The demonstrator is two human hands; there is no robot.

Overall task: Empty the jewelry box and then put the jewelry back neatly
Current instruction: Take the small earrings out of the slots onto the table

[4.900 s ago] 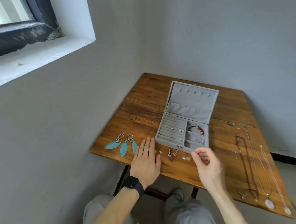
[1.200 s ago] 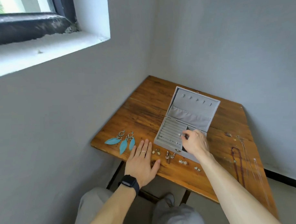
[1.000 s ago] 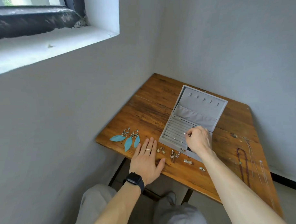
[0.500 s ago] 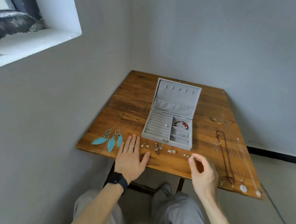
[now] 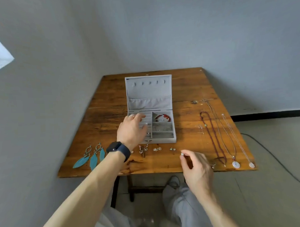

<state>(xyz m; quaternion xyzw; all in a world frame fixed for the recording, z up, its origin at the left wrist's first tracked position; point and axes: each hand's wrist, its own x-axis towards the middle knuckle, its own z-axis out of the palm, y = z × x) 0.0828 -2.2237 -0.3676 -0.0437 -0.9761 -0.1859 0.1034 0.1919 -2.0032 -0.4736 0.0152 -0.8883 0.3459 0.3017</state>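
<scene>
Jewelry box (image 5: 148, 89): grey, open at mid-table (image 5: 111, 101), lid upright; red bracelet (image 5: 163, 116) in back right compartment
Left hand (image 5: 132, 129): fingers relaxed, narrowly spread, resting on ring rolls at box's left
Right hand (image 5: 197, 166): thumb and forefinger pinching pearl stud (image 5: 182, 154) above table's near edge
Small earrings (image 5: 157, 149) in row before box; feather earrings (image 5: 89, 158) at left; necklaces (image 5: 221, 136) at right

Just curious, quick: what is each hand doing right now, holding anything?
Left hand: open, fingers over the ring slots of the jewelry box.
Right hand: pinching a small pearl stud.
</scene>
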